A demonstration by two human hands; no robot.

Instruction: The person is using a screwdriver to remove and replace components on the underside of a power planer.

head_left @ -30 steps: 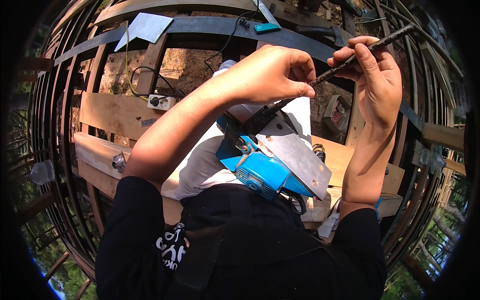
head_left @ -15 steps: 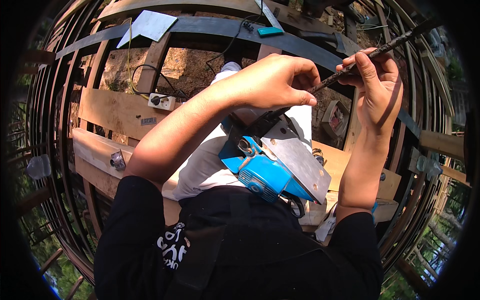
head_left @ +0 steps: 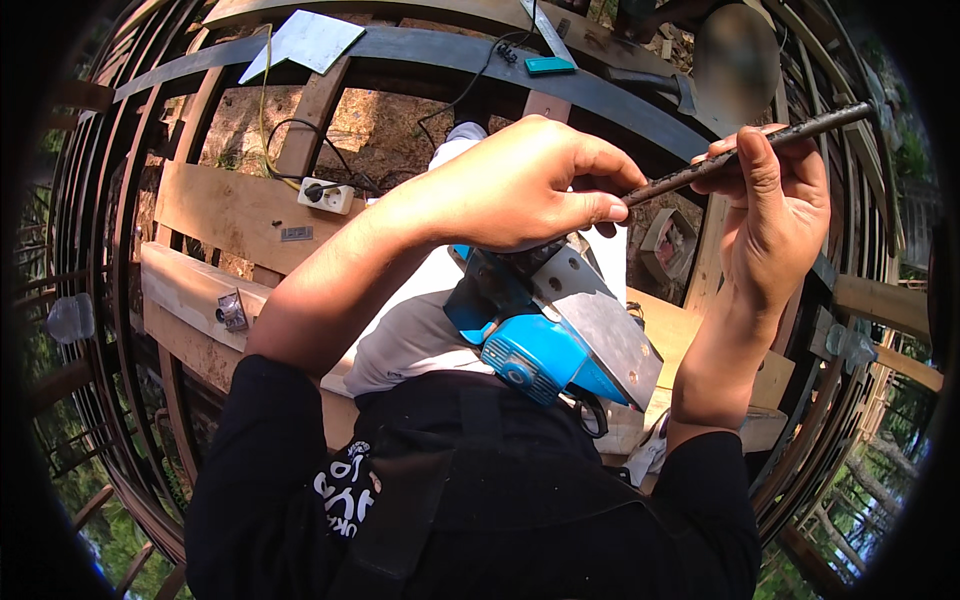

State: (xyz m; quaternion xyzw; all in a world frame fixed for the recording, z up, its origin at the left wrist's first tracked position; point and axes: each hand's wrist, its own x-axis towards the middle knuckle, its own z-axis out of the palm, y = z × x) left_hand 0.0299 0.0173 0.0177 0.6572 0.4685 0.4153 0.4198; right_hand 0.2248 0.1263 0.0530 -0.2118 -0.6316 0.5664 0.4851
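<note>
I'm pinching rod (head_left: 672, 181) at two o'clock, left grip (head_left: 545, 190) plus right grip (head_left: 772, 200); light fingertip hold is risking slip toward planer (head_left: 530, 350).

Shirt (head_left: 570, 545): black, short sleeves (head_left: 265, 425) ending near the elbows. White print (head_left: 343, 490) on its left front, beside a flat dark panel (head_left: 405, 510). Trousers (head_left: 410, 335): white, creased.

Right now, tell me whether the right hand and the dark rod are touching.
Touching. The head view shows the right hand gripping the dark rod, its thumb crossing in front and fingers curled behind.
</note>
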